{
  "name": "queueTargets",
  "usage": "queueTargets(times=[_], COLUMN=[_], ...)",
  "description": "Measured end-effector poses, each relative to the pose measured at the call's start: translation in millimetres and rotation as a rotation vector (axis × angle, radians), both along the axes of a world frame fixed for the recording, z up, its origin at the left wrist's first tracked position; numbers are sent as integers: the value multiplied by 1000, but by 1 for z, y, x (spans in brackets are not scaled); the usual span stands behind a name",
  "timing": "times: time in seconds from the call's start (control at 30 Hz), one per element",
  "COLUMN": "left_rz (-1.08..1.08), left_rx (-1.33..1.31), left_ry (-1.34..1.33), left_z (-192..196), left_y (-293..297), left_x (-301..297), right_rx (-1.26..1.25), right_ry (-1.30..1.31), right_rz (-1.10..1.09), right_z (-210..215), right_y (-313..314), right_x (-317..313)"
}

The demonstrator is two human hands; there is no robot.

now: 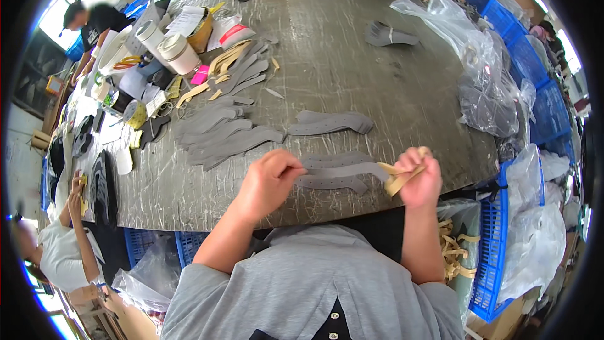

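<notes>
Near the table's front edge, my left hand (269, 181) pinches the left end of a curved grey strip (349, 170). My right hand (420, 179) is closed around a tan strip (395, 184) that comes away from the grey strip's right end. The grey strip is stretched between both hands, over flat grey pieces with small holes (333, 182) on the table. Just beyond lies a small stack of similar grey pieces (330, 123). A fanned pile of plain grey strips (220, 135) spreads to the left.
White jars (179, 55), a tan-lined container (201, 33) and loose scraps crowd the table's left side. Grey pieces bundled together (390, 34) lie far right. Blue crates (497, 245) and plastic bags (484, 94) line the right edge. Other people work at left and far side.
</notes>
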State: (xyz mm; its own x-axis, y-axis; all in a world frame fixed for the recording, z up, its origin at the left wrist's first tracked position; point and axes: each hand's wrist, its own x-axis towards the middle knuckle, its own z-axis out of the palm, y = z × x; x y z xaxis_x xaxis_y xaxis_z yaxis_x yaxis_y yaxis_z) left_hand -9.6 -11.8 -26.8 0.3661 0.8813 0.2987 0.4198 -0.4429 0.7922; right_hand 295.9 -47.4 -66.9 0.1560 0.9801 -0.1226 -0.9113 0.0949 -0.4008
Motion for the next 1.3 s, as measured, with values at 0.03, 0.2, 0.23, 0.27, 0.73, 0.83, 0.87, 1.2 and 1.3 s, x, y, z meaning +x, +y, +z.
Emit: queueTargets(times=[0.03,0.2,0.23,0.27,0.73,0.83,0.87,1.2,1.3], left_rz=[41,88,78,67,-13,-9,-5,-27,-34], left_rx=[-104,-311,-334,-354,-432,-458,-463,-434,-344], left_ry=[42,128,127,126,309,353,364,394,448], left_z=[0,-10,-13,-14,-46,-51,-51,-51,-54], left_y=[0,-3,-3,-3,18,19,19,21,20], left_x=[-4,-9,-8,-7,-1,-1,-1,1,3], right_rx=[-55,-305,-345,-397,-265,-309,-302,-137,-110], right_ry=[-62,-808,-893,-904,-1402,-1457,-1477,-1844,-2140], right_rz=[-79,-99,44,166,200,218,214,130,137], right_z=[1,2,-5,-11,-37,-39,-39,-36,-24], right_y=[-4,-32,-36,-39,-26,-24,-24,-24,-26], right_x=[15,10,10,7,-38,-40,-40,-44,-54])
